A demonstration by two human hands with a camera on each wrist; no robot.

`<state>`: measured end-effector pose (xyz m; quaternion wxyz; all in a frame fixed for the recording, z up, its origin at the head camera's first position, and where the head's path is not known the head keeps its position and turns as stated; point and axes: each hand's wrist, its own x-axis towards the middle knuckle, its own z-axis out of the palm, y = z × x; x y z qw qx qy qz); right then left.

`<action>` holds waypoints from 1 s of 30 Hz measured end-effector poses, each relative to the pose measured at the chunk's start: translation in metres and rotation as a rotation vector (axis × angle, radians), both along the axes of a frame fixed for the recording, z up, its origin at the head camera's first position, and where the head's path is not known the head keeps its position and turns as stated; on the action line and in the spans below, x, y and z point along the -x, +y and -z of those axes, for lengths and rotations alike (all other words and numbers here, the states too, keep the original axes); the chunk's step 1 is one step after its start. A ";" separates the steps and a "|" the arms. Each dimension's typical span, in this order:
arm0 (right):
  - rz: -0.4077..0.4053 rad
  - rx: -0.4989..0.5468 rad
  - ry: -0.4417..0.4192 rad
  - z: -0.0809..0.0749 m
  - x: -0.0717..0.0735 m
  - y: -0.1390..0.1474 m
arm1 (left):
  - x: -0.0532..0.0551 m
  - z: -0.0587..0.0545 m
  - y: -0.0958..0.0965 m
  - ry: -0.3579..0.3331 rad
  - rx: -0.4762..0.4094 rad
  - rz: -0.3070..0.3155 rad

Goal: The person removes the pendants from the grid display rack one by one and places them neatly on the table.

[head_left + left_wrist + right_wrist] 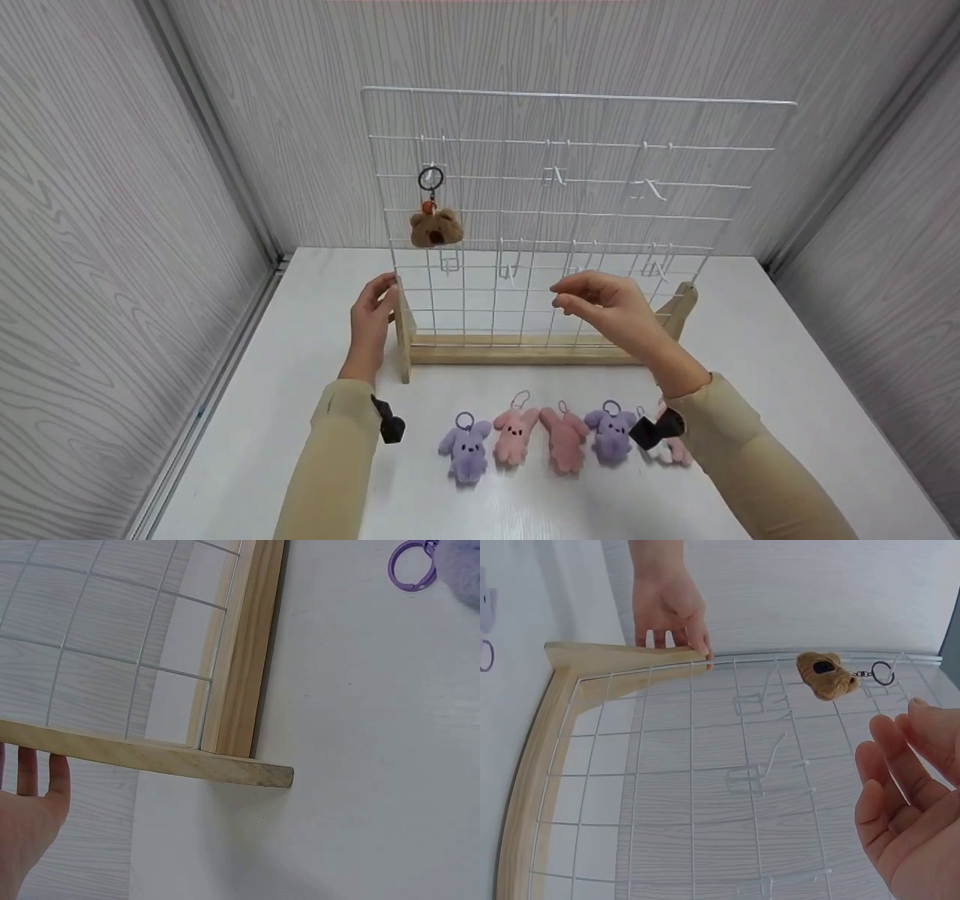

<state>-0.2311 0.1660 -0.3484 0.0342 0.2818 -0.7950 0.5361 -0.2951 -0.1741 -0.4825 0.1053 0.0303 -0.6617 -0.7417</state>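
Note:
A white wire grid rack [480, 292] stands upright in a wooden base. My left hand [370, 311] holds the rack's left wooden side post [135, 754], with several fingertips against its outer face in the left wrist view. In front of the grid my right hand [611, 300] is raised, its fingers loosely bent and nothing between them. A brown bear-head keychain [436, 229] hangs by its dark ring from a hook at the upper left; the right wrist view shows the bear keychain [826, 676] beyond my right fingers.
Before the rack lie a purple plush keychain [469, 454], a pink one [514, 439], a darker pink one [568, 442] and another purple one [613, 435]. A white-and-pink one [660, 451] is partly hidden by my right wrist. Bare white hooks [559, 175] jut from the grid.

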 end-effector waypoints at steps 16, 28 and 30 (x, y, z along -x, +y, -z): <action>0.028 -0.074 0.138 -0.034 0.021 -0.044 | 0.001 0.000 -0.002 -0.024 0.008 0.009; 0.029 -0.059 0.165 -0.073 0.044 -0.085 | 0.000 -0.003 -0.001 -0.018 -0.005 0.010; 0.037 -0.036 0.160 -0.076 0.048 -0.091 | -0.001 -0.003 -0.002 -0.022 -0.001 0.010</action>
